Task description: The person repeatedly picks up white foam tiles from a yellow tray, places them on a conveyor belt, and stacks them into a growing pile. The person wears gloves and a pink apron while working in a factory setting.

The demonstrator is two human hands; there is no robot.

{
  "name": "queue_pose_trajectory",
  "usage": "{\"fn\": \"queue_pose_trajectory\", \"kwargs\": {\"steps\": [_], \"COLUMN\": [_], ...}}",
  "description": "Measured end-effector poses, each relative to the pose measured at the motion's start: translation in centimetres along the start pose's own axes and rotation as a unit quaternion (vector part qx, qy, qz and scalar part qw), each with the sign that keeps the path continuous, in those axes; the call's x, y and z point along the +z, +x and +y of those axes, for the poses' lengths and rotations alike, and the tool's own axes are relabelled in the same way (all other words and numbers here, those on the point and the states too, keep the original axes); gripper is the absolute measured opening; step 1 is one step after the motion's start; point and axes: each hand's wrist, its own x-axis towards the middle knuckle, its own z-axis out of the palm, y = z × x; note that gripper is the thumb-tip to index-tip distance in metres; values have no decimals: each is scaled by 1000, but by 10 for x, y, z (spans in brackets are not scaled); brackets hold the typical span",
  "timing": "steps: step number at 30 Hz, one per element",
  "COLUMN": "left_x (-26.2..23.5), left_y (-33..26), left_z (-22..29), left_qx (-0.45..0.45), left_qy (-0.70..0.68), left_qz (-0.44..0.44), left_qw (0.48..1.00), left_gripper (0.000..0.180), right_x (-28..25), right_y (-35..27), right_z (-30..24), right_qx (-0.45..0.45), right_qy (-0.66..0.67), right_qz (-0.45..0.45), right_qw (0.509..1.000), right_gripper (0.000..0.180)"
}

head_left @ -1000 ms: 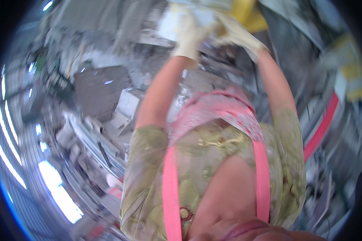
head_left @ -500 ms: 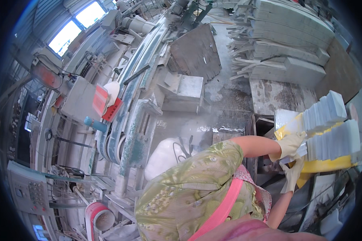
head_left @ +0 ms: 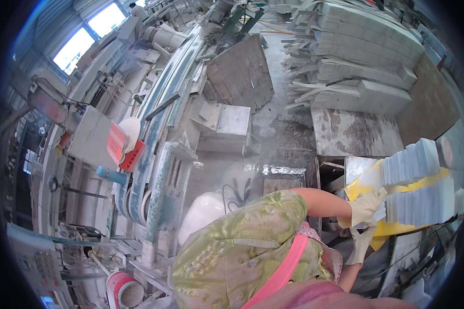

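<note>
Change: since half a second ago the view barely shifts; both gloved hands stay at the pale tiles at the right, whereas a second ago the arms were stretched up toward the top of the frame
Left hand: left hand in a cream work glove (head_left: 366, 208), arm bare to the short green sleeve, lies across the near edge of the stack of thin white rectangular stone tiles (head_left: 420, 203); the fingers are folded over the tile ends, clasping them
Right hand: right hand in a cream work glove (head_left: 360, 244) sits just below the left one, fingers pointing down along the underside of the same stack; whether it clamps anything or only props it from beneath cannot be told
Tiles: two fanned rows, one above the other, resting on a yellow sheet-like liner (head_left: 363, 183) at the right edge of the view, beside a dark open-topped metal frame (head_left: 327, 172)
What it means: judged from the steady pose, the hands look settled on the stack, squaring or steadying it
Surroundings: long green-grey conveyor machine (head_left: 162, 118) runs up the left; grey stone slabs piled in layers (head_left: 361, 56) fill the upper right; white plastic sack (head_left: 203, 216) lies by the person's shoulder; red bucket (head_left: 122, 288) stands at lower left
</note>
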Motion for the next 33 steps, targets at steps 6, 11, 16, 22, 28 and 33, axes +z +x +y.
{"fn": "queue_pose_trajectory", "kwargs": {"steps": [6, 11, 16, 22, 28, 33], "left_x": [52, 48, -37, -82, -72, -66], "left_y": [27, 33, 8, 11, 8, -13], "left_z": [-2, 16, 4, -2, -16, -44], "left_qx": [-61, -105, 77, 185, 193, 197], "left_qy": [134, 171, 167, 211, 224, 169], "left_qz": [79, 104, -87, -186, -124, 38], "left_qw": [986, 974, 979, 942, 947, 965], "left_gripper": [112, 93, 98, 103, 104, 113], "right_x": [17, 13, 31, 11, -16, 1], "right_y": [-5, -8, -7, 4, 47, 79], "right_z": [-18, -62, -84, -66, -55, -72], "right_qx": [9, 49, 68, 97, 105, 35], "right_qy": [-181, -282, -221, 57, 498, 411], "right_qz": [32, 32, -14, 46, -38, -69], "right_qw": [983, 958, 973, 993, 860, 908], "right_gripper": [59, 60, 67, 30, 59, 65]}}
